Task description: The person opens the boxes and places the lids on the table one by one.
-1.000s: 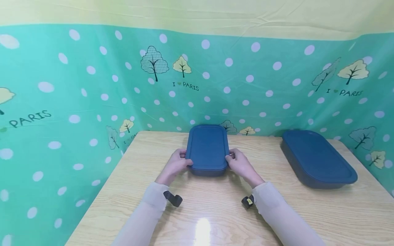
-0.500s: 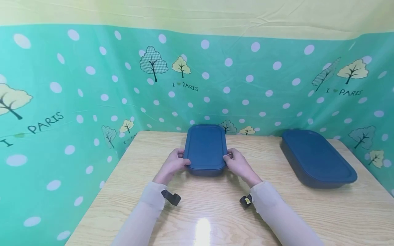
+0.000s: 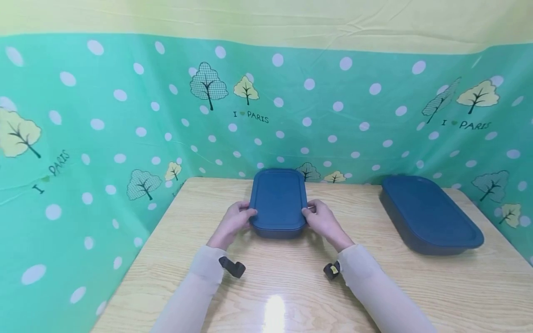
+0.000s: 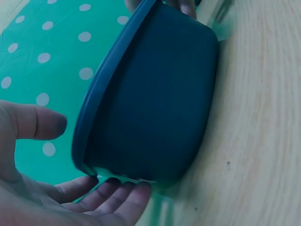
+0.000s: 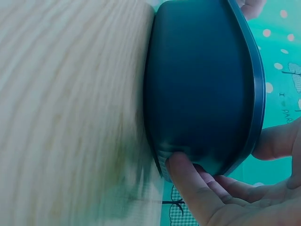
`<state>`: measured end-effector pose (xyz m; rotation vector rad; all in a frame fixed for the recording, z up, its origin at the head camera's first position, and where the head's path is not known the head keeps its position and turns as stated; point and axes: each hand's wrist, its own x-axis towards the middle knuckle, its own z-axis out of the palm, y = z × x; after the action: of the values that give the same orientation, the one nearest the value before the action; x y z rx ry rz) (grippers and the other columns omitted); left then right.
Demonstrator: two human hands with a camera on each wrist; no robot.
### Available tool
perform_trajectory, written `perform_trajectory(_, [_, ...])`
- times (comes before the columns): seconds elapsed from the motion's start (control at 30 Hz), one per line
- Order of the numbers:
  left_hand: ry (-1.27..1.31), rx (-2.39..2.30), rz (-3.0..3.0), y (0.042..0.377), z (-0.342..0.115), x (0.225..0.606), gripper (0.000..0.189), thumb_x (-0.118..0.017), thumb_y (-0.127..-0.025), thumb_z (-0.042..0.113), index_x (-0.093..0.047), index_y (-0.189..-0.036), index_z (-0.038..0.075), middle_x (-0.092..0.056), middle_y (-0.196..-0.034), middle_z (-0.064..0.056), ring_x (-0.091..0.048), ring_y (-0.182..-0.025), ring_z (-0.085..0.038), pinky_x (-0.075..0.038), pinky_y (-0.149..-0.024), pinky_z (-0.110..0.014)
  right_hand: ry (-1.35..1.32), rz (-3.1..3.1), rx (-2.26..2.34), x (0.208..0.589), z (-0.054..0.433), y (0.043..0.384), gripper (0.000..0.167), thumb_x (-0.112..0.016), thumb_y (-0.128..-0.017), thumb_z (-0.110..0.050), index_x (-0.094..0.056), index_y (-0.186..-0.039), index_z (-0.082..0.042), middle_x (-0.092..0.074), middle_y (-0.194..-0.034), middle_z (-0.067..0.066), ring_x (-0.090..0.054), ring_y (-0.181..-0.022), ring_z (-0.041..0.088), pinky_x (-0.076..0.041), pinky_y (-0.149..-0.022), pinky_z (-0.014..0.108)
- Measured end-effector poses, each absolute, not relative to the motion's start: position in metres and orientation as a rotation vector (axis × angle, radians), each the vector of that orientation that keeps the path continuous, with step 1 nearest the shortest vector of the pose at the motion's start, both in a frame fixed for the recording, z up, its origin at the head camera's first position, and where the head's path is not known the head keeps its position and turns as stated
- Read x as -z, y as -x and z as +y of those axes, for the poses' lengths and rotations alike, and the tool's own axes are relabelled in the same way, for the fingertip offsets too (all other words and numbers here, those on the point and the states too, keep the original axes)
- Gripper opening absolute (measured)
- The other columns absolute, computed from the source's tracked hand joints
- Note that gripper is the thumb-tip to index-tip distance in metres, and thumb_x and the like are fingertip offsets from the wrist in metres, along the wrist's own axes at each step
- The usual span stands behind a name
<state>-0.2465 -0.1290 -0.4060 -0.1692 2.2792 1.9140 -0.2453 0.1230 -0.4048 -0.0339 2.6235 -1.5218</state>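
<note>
A smaller blue lidded food container (image 3: 278, 199) sits on the table, its short side towards me. At its left side is my left hand (image 3: 232, 223), with the fingertips against the wall; in the left wrist view the thumb (image 4: 44, 123) stands off the lid's edge. My right hand (image 3: 326, 224) holds the right side. In the right wrist view its thumb (image 5: 275, 141) lies at the lid's rim and its fingers (image 5: 190, 181) press the wall below. The lid lies flat over the whole top, and the contents are hidden.
A larger blue lidded container (image 3: 430, 215) stands at the right of the wooden table (image 3: 250, 296). A green dotted curtain (image 3: 333, 125) hangs behind and along the left side. Both wrists carry small black cameras (image 3: 233, 267).
The smaller container has shifted slightly left with both hands. My left thumb has moved from the lid's front left corner farther back along its edge. The left curtain has swayed.
</note>
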Motion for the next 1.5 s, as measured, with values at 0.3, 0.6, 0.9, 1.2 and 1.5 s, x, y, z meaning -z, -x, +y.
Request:
perform_trajectory(0.3, [0.177,-1.957,2.329,0.2476,-0.1256,0.4086,0.054,-0.059,-0.091,0.013,-0.040,-0.137,-0.007,-0.050,-0.132,-0.024,-0.053,-0.118,-0.035,-0.047,-0.095,-0.043,0.020,2.669,1.523,0.4043,0.1237,0.2541,0.045,-0.049,-0.098,-0.024,-0.044,-0.132,0.004,-0.055,-0.118,0.019,-0.055,-0.108,0.030,-0.048,-0.090,0.042])
perform_trajectory(0.6, [0.164,-2.004,2.319,0.2475,-0.1235,0.4126,0.052,-0.059,-0.091,0.010,-0.039,-0.136,-0.008,-0.050,-0.128,-0.025,-0.053,-0.116,-0.035,-0.047,-0.095,-0.042,0.014,2.638,1.571,0.4080,0.1218,0.2534,0.044,-0.049,-0.098,-0.025,-0.044,-0.132,0.003,-0.054,-0.119,0.017,-0.053,-0.110,0.029,-0.046,-0.093,0.043])
perform_trajectory(0.9, [0.157,-2.014,2.317,0.2452,-0.1213,0.4114,0.051,-0.059,-0.090,0.011,-0.040,-0.135,-0.006,-0.051,-0.128,-0.024,-0.053,-0.115,-0.035,-0.046,-0.096,-0.043,0.006,2.652,1.595,0.4090,0.1198,0.2523,0.045,-0.050,-0.098,-0.025,-0.044,-0.132,0.003,-0.054,-0.121,0.019,-0.053,-0.111,0.031,-0.045,-0.094,0.044])
perform_trajectory(1.2, [0.173,-2.001,2.329,0.2439,-0.1211,0.4108,0.053,-0.059,-0.091,0.012,-0.038,-0.137,-0.004,-0.049,-0.128,-0.023,-0.051,-0.117,-0.035,-0.044,-0.098,-0.045,0.021,2.645,1.591,0.4089,0.1193,0.2520,0.047,-0.050,-0.098,-0.028,-0.044,-0.133,0.002,-0.054,-0.121,0.018,-0.053,-0.111,0.031,-0.045,-0.094,0.044])
perform_trajectory(1.5, [0.173,-2.008,2.327,0.2444,-0.1206,0.4107,0.053,-0.060,-0.090,0.014,-0.039,-0.136,-0.002,-0.049,-0.128,-0.022,-0.051,-0.116,-0.034,-0.043,-0.098,-0.046,0.022,2.644,1.591,0.4089,0.1199,0.2513,0.048,-0.050,-0.098,-0.029,-0.043,-0.134,0.002,-0.053,-0.122,0.018,-0.053,-0.113,0.030,-0.045,-0.095,0.044])
